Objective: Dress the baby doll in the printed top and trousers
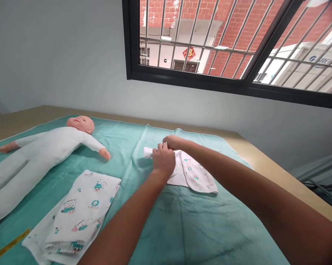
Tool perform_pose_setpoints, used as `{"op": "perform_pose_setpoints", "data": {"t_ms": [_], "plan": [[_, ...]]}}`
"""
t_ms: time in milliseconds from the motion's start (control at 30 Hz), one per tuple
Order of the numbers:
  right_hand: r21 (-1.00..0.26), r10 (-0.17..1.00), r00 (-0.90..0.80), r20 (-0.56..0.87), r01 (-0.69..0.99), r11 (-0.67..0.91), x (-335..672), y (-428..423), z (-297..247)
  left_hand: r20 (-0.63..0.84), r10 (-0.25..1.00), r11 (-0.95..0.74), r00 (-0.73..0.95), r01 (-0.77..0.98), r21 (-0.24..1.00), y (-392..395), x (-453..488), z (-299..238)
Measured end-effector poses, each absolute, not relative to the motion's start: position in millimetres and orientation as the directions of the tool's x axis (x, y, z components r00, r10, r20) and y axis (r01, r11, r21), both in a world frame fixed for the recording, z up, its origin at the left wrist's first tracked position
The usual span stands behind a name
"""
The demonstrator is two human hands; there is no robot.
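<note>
A white baby garment (200, 175) with small teal and pink prints lies on the teal blanket (210, 228), right of the middle. My left hand (164, 160) is closed on its upper left part, where a plain white rolled end (147, 152) sticks out. Just beyond, my right hand (174, 142) pinches the same cloth, close against the left fingers. Both hands hide the gripped fabric. A folded stack of similarly printed white cloth (80, 209) rests to the left of my left forearm.
A baby doll (55, 145) in white lies on its back at the left. A yellow strip (10, 246) is at the lower left. The wooden tabletop (254, 156) shows around the blanket. Behind it are a wall and a barred window (190, 71); cables (320, 187) hang at the right.
</note>
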State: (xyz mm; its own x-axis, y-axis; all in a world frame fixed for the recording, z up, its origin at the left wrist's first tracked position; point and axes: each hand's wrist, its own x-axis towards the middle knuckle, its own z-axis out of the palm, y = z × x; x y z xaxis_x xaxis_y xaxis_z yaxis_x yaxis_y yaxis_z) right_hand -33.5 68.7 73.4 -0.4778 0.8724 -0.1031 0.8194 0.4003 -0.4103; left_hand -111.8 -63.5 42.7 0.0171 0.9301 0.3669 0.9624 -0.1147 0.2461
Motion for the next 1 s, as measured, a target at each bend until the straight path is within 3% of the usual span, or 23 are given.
{"op": "perform_pose_setpoints", "data": {"t_ms": [67,167,367,600,733,833,1000], "plan": [[-0.435,0.882,-0.453,-0.129,0.825,0.360,-29.4,68.3,74.5,0.383,0.922,-0.026,-0.066,0.973,0.231,-56.4,-128.1,35.2],[-0.514,0.910,-0.384,-0.158,0.819,0.256,-26.2,65.4,71.7,0.205,0.965,0.108,-0.166,0.958,0.267,-46.1,-151.8,24.2],[-0.736,0.966,-0.191,-0.173,0.677,0.002,-14.2,59.6,55.8,0.005,0.986,0.155,-0.169,0.919,0.363,-31.0,-189.9,25.1],[-0.877,0.976,-0.024,-0.217,0.444,-0.184,15.3,47.3,52.7,0.023,0.964,0.239,-0.263,0.904,0.354,-30.8,-219.9,35.5],[-0.920,0.970,-0.119,-0.213,0.358,-0.159,30.5,11.3,49.4,0.217,0.944,0.163,-0.248,0.924,0.346,-33.8,-204.3,36.0],[-0.937,0.953,-0.276,-0.121,0.349,-0.018,47.3,-19.9,39.2,0.356,0.924,-0.010,-0.141,0.920,0.392,-30.6,-188.9,33.4],[-0.834,0.922,-0.386,-0.018,0.514,0.199,67.1,-52.4,16.8,0.349,0.937,-0.203,0.027,0.854,0.479,-25.6,-169.0,23.4]]}}
